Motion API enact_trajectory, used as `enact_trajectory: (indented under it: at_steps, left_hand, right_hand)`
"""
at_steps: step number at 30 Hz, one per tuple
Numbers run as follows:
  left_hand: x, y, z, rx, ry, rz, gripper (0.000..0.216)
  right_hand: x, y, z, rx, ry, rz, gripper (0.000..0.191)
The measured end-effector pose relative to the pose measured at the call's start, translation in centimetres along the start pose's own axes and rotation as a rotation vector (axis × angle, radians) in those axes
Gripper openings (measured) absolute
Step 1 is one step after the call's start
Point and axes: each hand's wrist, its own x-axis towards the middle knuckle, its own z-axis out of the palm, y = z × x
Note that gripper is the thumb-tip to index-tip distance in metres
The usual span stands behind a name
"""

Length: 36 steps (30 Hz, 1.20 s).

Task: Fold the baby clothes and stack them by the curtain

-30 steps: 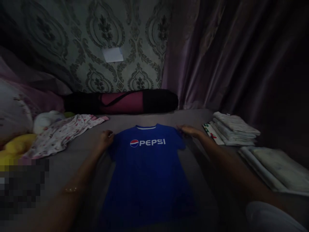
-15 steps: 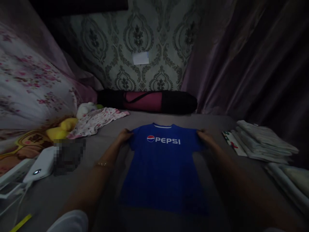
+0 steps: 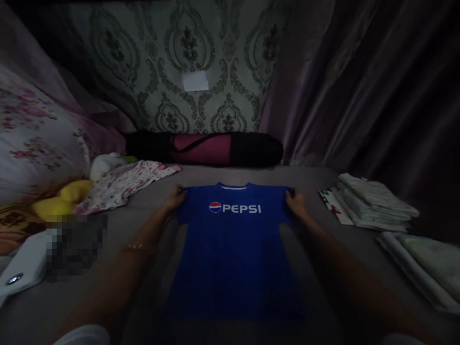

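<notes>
Your left hand (image 3: pixel 175 197) and right hand (image 3: pixel 295 201) pinch the smooth blue T-shirt (image 3: pixel 235 249) at its shoulders, flat on the bed (image 3: pixel 316 177).

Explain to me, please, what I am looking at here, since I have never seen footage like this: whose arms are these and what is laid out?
This is one view from a camera worn on a person's head, looking forward and down, so the two arms are the wearer's own. The left hand and right hand each grip a shoulder of a blue Pepsi T-shirt spread flat on a grey bed surface. To the right lie stacks of folded cloth; to the left, a floral garment and a yellow soft toy. A rolled mat lies against the wall.
</notes>
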Motion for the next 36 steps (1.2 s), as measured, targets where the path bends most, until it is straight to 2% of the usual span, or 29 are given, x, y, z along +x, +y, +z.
enact_trajectory:
  at_steps: [4, 7, 10, 13, 16, 20, 22, 24, 26, 28, 32, 36]
  left_hand:
    - [0.2, -0.7, 0.8, 0.266, 0.070, 0.248, 0.026]
    - [0.4, -1.7, 0.8, 0.437, 0.084, 0.331, 0.035]
    - [0.6, -2.9, 0.8, 0.502, 0.069, 0.315, 0.040]
    - [0.8, -3.6, 0.7, 0.474, 0.093, 0.266, 0.041]
    - [0.9, -3.8, -0.1, 0.358, 0.123, 0.181, 0.047]
    - [-0.5, -4.2, -2.5, 0.270, 0.053, 0.014, 0.044]
    - [-2.6, -4.8, -3.7, 0.253, -0.037, 0.018, 0.041]
    - [-5.7, -5.6, -4.6, 0.215, -0.158, 0.085, 0.040]
    - [-9.3, -6.4, -5.2, 0.179, -0.290, 0.140, 0.043]
    - [-13.0, -7.0, -5.5, 0.155, -0.383, 0.123, 0.047]
    - [-19.1, -7.5, -5.3, 0.080, -0.378, 0.098, 0.049]
    - [-23.8, -6.6, -4.3, -0.016, -0.309, 0.028, 0.051]
  right_hand:
    - [-1.1, -0.2, 0.2, -0.177, -0.024, -0.067, 0.037]
    - [-1.9, -0.3, -0.3, -0.450, -0.078, -0.093, 0.037]
    - [-2.2, -0.2, -0.7, -0.602, -0.072, -0.082, 0.039]
    - [-2.0, 0.1, -0.8, -0.607, -0.034, -0.038, 0.040]
    - [-1.3, 0.8, -1.5, -0.452, -0.033, 0.009, 0.037]
    - [-1.8, 2.0, -3.4, -0.251, -0.047, 0.053, 0.029]
    - [-3.3, 2.6, -4.6, -0.223, -0.077, 0.037, 0.024]
    - [-6.0, 3.0, -5.7, -0.119, -0.160, 0.002, 0.018]
    - [-9.3, 3.1, -6.7, 0.048, -0.306, -0.026, 0.015]
    - [-12.8, 2.8, -7.5, 0.191, -0.454, -0.029, 0.016]
    - [-18.7, 1.8, -9.2, 0.273, -0.630, -0.018, 0.024]
    - [-22.9, 1.5, -10.4, 0.231, -0.645, -0.121, 0.030]
